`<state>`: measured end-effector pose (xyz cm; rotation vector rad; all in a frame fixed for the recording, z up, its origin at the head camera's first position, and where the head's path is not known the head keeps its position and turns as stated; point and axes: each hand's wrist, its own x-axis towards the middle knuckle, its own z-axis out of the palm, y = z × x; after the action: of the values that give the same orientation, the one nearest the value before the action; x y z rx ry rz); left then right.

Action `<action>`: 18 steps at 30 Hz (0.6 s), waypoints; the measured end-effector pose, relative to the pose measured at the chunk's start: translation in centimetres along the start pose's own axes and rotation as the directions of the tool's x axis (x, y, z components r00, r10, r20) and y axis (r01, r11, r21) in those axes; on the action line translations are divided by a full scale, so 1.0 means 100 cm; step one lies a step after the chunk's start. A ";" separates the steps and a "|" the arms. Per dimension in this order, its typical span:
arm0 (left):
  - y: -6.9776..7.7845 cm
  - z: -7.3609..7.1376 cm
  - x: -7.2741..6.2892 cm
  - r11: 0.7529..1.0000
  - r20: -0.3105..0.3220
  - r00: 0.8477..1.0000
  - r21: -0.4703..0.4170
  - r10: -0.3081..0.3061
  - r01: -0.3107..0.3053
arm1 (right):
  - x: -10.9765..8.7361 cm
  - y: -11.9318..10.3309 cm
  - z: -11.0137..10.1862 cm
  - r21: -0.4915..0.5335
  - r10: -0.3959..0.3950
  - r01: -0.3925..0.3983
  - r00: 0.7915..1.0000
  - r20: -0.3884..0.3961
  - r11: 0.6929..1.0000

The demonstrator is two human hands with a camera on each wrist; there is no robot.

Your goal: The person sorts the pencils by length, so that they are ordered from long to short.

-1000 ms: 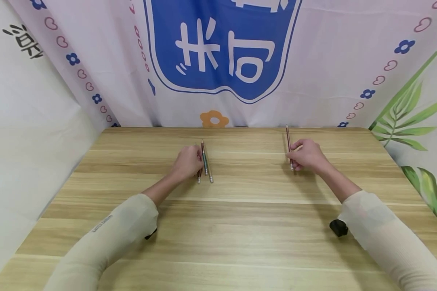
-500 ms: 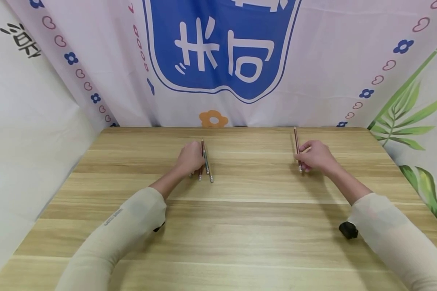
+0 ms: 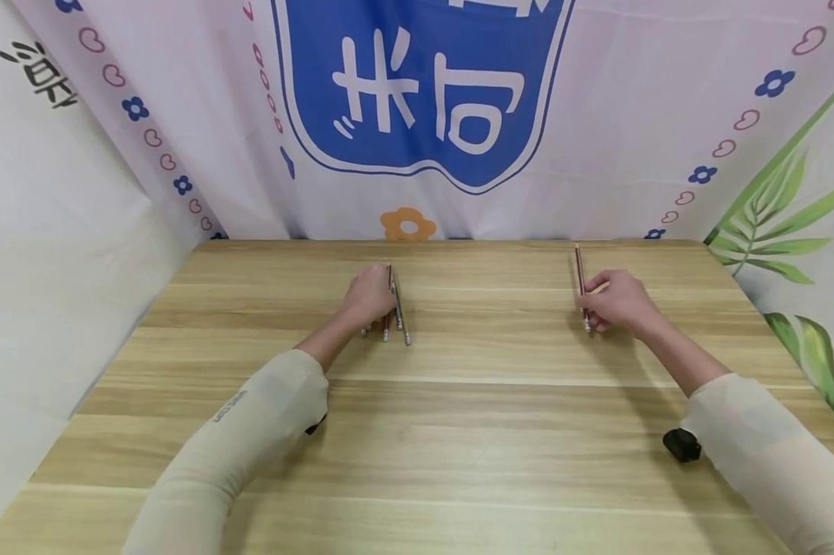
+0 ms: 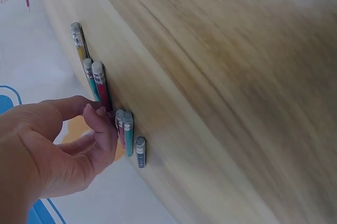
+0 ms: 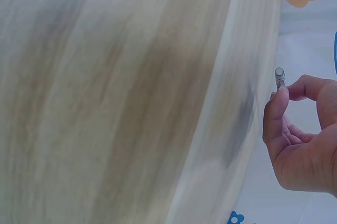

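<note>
In the head view, my left hand (image 3: 370, 294) is over a loose bunch of eraser-tipped pencils lying on the table's far half. Its thumb and index finger close around a red pencil (image 4: 101, 84), as the left wrist view shows. Beside that pencil lie a teal one (image 4: 92, 79) and a tan one (image 4: 79, 42); several more, including another teal pencil (image 4: 128, 129), lie on the other side of the fingers. Off to the right, my right hand (image 3: 620, 299) pinches a dark red pencil (image 3: 580, 268) near its eraser end, point toward the curtain. My fingers partly hide both held pencils.
The wood-grain table (image 3: 472, 401) ends at a printed curtain (image 3: 618, 116) along its far edge. A white cloth (image 3: 63, 247) hangs at the left and a leaf-patterned one (image 3: 785, 231) at the right. A black wrist camera (image 3: 682, 445) sits under my right sleeve.
My right hand has moved right, carrying its dark red pencil away from the bunch. The left hand has shifted slightly right, and pencil ends now show on its left side.
</note>
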<state>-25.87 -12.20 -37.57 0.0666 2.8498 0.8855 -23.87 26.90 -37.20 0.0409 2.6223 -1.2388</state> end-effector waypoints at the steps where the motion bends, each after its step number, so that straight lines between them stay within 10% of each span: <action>1: 0.001 0.000 0.000 1.000 -0.003 1.000 0.001 -0.001 0.001 | 0.000 0.001 0.000 0.001 -0.002 0.002 1.000 -0.002 1.000; 18: 0.006 0.000 0.005 0.996 -0.014 0.996 0.017 -0.092 0.092 | 0.001 0.011 -0.006 -0.013 -0.003 0.003 1.000 0.005 1.000</action>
<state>-26.38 -11.68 -37.26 -0.0680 2.8471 0.8456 -23.94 28.01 -37.70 0.0314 2.6270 -1.2214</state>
